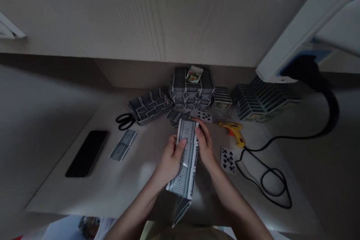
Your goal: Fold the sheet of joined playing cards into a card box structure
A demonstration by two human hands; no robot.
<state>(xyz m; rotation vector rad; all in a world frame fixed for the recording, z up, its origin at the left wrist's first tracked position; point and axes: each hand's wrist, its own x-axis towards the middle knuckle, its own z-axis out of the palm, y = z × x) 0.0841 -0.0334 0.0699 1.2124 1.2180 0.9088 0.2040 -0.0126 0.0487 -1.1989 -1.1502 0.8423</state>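
A long folded strip made of playing cards (185, 161), backs outward, is held upright in the middle, with a flap hanging from its lower end. My left hand (170, 159) grips its left side, thumb across the front. On the right edge near the top, my right hand (205, 144) is closed round it, thumb on the edge. Behind lie loose cards (203, 116). A yellow glue gun (234, 131) rests to the right, and a card with club marks (228, 160) lies below it. Joined cards (123, 145) are at the left.
Black scissors (125, 121) lie beside a card-built tray (150, 105). A phone (87, 153) is at far left. Stacked card-built boxes (192, 86) and rows of card packs (261, 99) stand behind. A black cable (274, 194) loops at right. A shelf (168, 15) overhangs the table.
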